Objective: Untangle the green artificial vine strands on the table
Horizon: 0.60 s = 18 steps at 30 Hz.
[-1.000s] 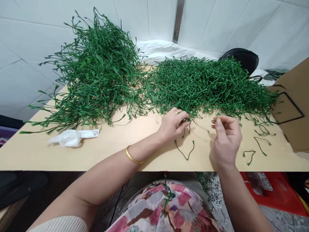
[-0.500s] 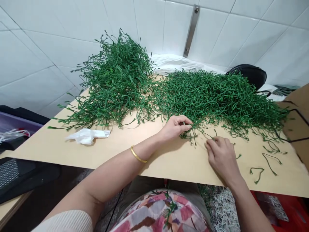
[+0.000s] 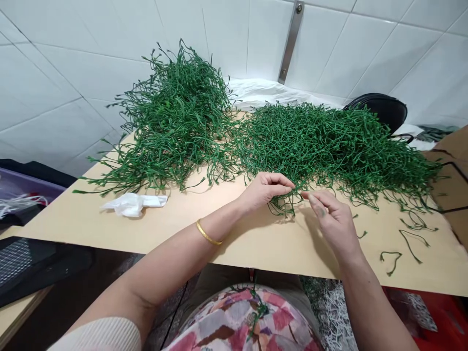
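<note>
My left hand (image 3: pixel 261 190) is closed, thumb and index finger pinching a small bunch of thin green strands (image 3: pixel 283 207) that dangle below the fingers. These strands have small tufted ends. Just right of it, my right hand (image 3: pixel 331 214) is pinched closed, its fingertips close to the left hand's. Whatever is between the right fingertips is too small to make out. Directly behind both hands lies a wide heap of the same green strands (image 3: pixel 314 141). A taller, looser pile (image 3: pixel 175 117) rises at the back left.
Both heaps lie on a tan tabletop (image 3: pixel 226 243). A crumpled white plastic piece (image 3: pixel 131 204) rests at the left. Several loose strands (image 3: pixel 411 243) are scattered at the right. A black round case (image 3: pixel 380 109) and a cardboard box (image 3: pixel 451 180) stand beyond the right heap. The tiled wall closes the back.
My right hand has risen and moved left, bringing its fingertips close to my left hand. The left hand stays nearly in place, still pinching the strands.
</note>
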Available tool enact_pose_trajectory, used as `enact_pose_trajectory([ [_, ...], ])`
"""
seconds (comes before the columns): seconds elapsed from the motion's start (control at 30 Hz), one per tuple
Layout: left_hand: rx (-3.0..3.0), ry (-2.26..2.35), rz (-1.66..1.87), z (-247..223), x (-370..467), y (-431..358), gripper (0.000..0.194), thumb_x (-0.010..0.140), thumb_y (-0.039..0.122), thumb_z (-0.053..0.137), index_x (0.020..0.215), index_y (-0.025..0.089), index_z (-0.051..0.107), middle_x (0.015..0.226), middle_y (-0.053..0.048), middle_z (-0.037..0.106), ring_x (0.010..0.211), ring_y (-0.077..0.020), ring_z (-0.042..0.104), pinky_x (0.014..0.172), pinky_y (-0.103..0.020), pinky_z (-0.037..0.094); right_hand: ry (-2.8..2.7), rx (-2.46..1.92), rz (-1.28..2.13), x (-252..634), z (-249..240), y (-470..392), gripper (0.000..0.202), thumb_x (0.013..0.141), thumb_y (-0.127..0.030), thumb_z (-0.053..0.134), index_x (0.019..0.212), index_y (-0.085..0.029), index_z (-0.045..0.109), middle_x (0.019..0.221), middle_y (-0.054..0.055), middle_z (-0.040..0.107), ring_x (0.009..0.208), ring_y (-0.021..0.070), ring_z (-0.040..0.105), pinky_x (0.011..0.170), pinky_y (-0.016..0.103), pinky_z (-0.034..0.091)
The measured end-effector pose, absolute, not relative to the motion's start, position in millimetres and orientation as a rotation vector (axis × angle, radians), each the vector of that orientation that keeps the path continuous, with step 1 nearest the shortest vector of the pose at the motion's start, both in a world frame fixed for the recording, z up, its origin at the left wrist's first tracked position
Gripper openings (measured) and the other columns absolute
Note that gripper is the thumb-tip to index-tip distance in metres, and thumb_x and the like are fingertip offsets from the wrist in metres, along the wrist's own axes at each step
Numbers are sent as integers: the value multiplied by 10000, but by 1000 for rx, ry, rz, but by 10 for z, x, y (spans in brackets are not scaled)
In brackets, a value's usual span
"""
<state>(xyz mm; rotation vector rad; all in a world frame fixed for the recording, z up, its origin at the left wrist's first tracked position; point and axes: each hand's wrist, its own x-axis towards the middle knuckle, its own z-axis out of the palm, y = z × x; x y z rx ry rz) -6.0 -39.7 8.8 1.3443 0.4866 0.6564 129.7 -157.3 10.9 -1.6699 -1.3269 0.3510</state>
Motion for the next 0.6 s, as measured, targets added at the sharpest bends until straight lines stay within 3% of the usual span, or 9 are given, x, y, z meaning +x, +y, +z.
enact_pose_trajectory([
  [0.1,1296,436,607,77,-54,-390,64,629,169,637,670,123,655,616,14,588,584,-54,486,612,-215,367,-1356,-1625,432,1272,112,-1500,276,825,-289,497,1062,-236,628,1088,57,595,1067,196,494,941,395,354],
  [0.2,1237,395,563,41,-44,-380,92,630,199,650,663,114,634,615,9,577,570,-52,476,591,-213,352,-1282,-1512,649,1264,89,-1446,301,796,-292,541,1085,-246,614,1075,43,594,1017,180,516,882,353,395],
  [0.3,1216,394,552,15,-40,-383,127,641,227,657,670,110,616,609,11,558,557,-48,461,574,-211,337,-1091,-1428,813,1257,37,-1418,224,755,-313,600,958,-229,644,873,21,617,802,147,553,706,293,434],
  [0.4,1243,411,577,21,-43,-404,141,660,244,650,685,110,612,609,13,548,557,-47,451,572,-211,333,-1016,-1434,797,1249,-8,-1410,132,743,-326,618,768,-200,647,720,0,586,697,121,518,637,262,408],
  [0.6,1283,422,564,35,-32,-418,161,647,253,663,676,102,615,667,-15,589,594,-62,486,583,-216,353,-1097,-1395,738,1223,-22,-1389,122,747,-298,596,796,-194,637,758,11,576,706,134,510,638,277,406],
])
